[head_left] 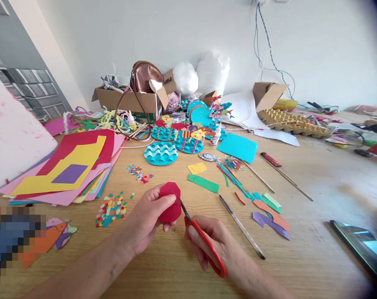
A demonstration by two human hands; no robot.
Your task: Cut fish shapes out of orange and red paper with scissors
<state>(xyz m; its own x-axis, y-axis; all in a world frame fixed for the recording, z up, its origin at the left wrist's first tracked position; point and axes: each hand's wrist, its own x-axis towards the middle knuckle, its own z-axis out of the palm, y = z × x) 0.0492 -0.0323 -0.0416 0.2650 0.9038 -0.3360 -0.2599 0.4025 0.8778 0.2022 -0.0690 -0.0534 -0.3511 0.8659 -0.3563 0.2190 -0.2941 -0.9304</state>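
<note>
Wooden worktop below; the left hand pinches red paper with corners seemingly trimmed, the right hand grips scissors at its edge. Cutting looks unfinished, while decorated blue discs lie beyond both hands.

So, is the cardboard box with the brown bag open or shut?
Open: the box has flaps splayed outward, and the bag rises above.

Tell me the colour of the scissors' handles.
The scissors' handles are red; the head view, the only one here, shows them best.
</note>
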